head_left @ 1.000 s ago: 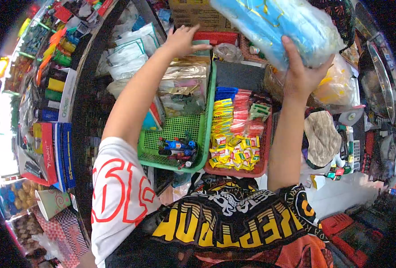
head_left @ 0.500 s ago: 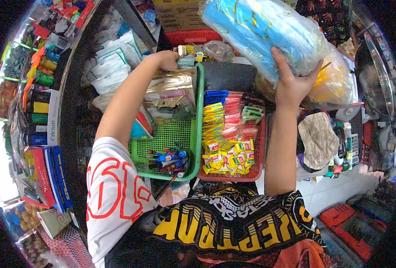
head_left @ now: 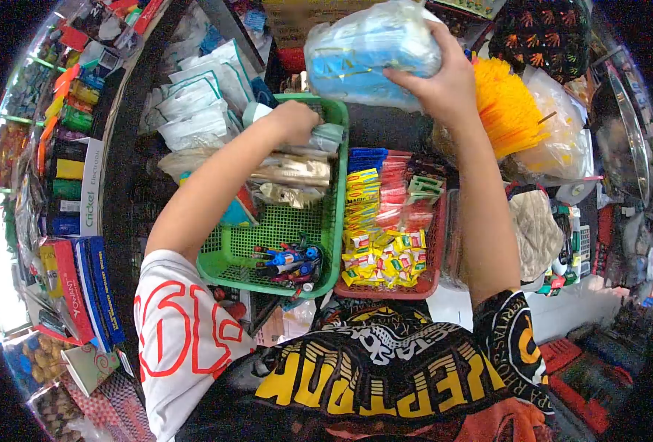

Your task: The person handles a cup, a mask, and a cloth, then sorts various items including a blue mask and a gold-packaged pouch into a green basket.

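My right hand (head_left: 448, 85) is closed around a bulky pack in clear plastic (head_left: 371, 62), blue inside with gold marks, held up above the counter behind the baskets. My left hand (head_left: 295, 122) is at the far end of a green plastic basket (head_left: 340, 221), its fingers curled over pale plastic packets (head_left: 328, 138); its fingertips are hidden. More flat packets (head_left: 293, 169) stand in that basket below the hand. Several blue and dark pens or small toys (head_left: 290, 264) lie in its near end.
Beside the green basket stands a red basket (head_left: 435, 258) of yellow sachets (head_left: 385, 258) and pink packs (head_left: 394, 191). Farther right are a bundle of yellow-orange sticks (head_left: 503, 107), a clear bag (head_left: 559, 132) and a beige cloth item (head_left: 536, 232). Stocked shelves (head_left: 68, 169) line the left.
The blue pack has moved left with my right hand and turned more level, uncovering the yellow-orange sticks. My left hand has shifted right and slightly down over the packets.
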A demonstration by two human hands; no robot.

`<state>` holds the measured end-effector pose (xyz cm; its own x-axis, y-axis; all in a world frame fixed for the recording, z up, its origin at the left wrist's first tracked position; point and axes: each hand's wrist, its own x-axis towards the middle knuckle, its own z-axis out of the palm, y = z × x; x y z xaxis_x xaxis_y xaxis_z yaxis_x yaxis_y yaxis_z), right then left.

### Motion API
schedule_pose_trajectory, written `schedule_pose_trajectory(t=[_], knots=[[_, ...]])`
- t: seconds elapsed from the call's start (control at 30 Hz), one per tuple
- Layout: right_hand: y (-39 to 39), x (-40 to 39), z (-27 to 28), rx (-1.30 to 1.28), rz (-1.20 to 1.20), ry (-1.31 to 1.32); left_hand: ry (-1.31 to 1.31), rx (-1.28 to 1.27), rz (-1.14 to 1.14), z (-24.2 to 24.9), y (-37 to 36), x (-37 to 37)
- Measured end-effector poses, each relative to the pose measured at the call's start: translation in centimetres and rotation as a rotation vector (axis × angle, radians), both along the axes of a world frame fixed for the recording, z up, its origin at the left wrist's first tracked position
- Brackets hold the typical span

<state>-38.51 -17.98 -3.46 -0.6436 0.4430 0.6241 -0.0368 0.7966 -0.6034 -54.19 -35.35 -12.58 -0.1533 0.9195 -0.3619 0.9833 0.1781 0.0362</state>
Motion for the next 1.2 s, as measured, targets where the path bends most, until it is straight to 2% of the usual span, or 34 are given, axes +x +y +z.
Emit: schedule_pose_trajectory(t=[0.07, 0.13, 0.2, 0.23, 0.27, 0.33, 0.4, 0.47, 0.53, 0.6, 0.67, 0.73, 0.8, 0.87, 0.9, 0.93, 1.03, 1.1, 1.13, 1.2], knots=[[-0.7, -0.6, 0.7, 0.22, 0.086, -0.044, 0.017, -0.006, -0.036, -0.1, -1.0, 0.9], [-1.3, -0.9, 1.4, 0.205, 0.167, -0.076, 0.009, -0.01, 0.011, -0.1, -2.0, 2.1], [-1.4, -1.7, 1.7, 0.279, 0.355, -0.203, -0.003, 0.033, -0.008, 0.0, -2.7, 3.2], [-1.6, -2.8, 1.3, 0.301, 0.464, -0.105, -0.02, 0.014, -0.014, 0.1, -2.9, 3.6], [-1.7, -3.3, 1.1, 0.303, 0.472, -0.103, -0.036, -0.004, -0.019, 0.2, -3.0, 4.1], [-2.0, -4.3, 0.9, 0.406, 0.505, -0.26, 0.055, 0.015, -0.068, 0.4, -3.4, 5.3], [-1.6, -6.4, -0.5, 0.368, 0.595, -0.303, 0.109, 0.003, -0.05, 0.6, -3.7, 6.5], [-2.3, -7.7, -1.3, 0.322, 0.716, -0.459, 0.105, 0.008, -0.036, 0.4, -4.2, 7.0], [-3.1, -8.8, -2.2, 0.325, 0.717, -0.535, 0.103, 0.06, -0.042, 0.2, -4.8, 7.2], [-4.1, -10.3, -2.7, 0.537, 0.64, -0.625, 0.125, 0.05, -0.047, 0.2, -4.8, 6.6], [-4.8, -12.1, -4.0, 0.591, 0.643, -0.597, 0.171, 0.133, -0.011, 0.5, -4.7, 5.5], [-6.0, -13.5, -5.2, 0.576, 0.686, -0.845, 0.152, 0.1, 0.061, 0.4, -4.7, 4.6], [-6.5, -14.4, -6.2, 0.577, 0.647, -0.919, 0.312, 0.313, 0.125, -0.2, -4.9, 4.1], [-7.0, -15.1, -5.8, 0.528, 0.643, -0.861, 0.297, 0.299, 0.203, -0.1, -5.0, 4.3], [-7.2, -14.9, -5.7, 0.639, 0.482, -0.926, 0.362, 0.436, 0.214, -0.1, -5.3, 4.5], [-7.2, -14.7, -5.8, 0.675, 0.419, -0.887, 0.433, 0.577, 0.226, -0.3, -5.3, 4.4], [-6.4, -13.5, -5.5, 0.688, 0.321, -0.792, 0.479, 0.627, 0.262, 0.1, -5.8, 4.4], [-5.4, -10.6, -4.6, 0.455, 0.294, -0.422, 0.464, 0.647, 0.316, 0.0, -5.8, 4.4], [-5.5, -8.9, -5.1, 0.456, 0.295, -0.432, 0.454, 0.647, 0.32, -0.3, -5.8, 4.2], [-6.2, -5.2, -7.0, -0.198, 0.353, -0.058, 0.432, 0.696, 0.323, -0.7, -5.5, 3.9]])
